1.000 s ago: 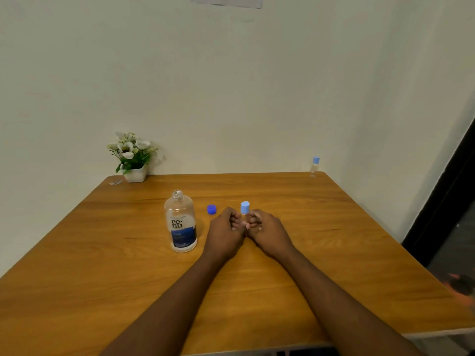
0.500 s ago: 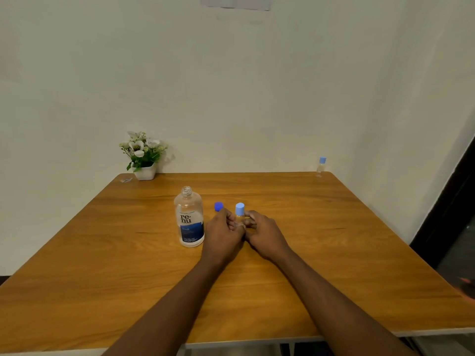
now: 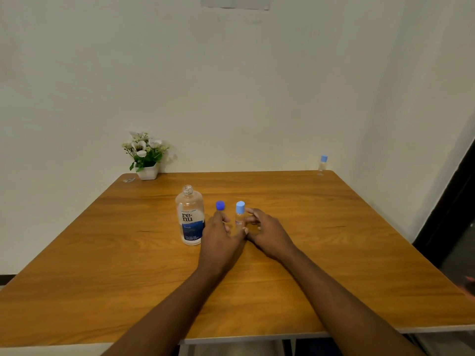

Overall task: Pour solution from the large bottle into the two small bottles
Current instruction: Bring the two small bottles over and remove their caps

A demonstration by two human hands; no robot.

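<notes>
Large clear plastic bottle (image 3: 190,217), uncapped, upright on the wooden table (image 3: 102,265), just left of the hands. Neck open, presumably ready for pouring. Label legible: "re-nu" in dark letters on white, a blue band below with a pale word that looks like "fresh"; finer print too small to read. Round dark blue cap (image 3: 220,205), probably the large bottle's own, just beyond the left fingertips; lying on the table or pinched, cannot tell.

Small clear bottle with a light blue cap (image 3: 240,217), upright between the two hands, cap on, so apparently nothing to pour into yet. Small pale label on its body, unreadable.

Left hand (image 3: 221,233) loosely curled, fingers reaching toward the blue cap, thumb near the small bottle's base. Right hand (image 3: 267,231) half open, fingers spread just beside the small bottle; contact uncertain, no firm hold visible.

Second small clear bottle, also light-blue-capped (image 3: 322,165), at the far right corner, well apart, untouched. White potted flowers (image 3: 145,156) at the far left corner.
</notes>
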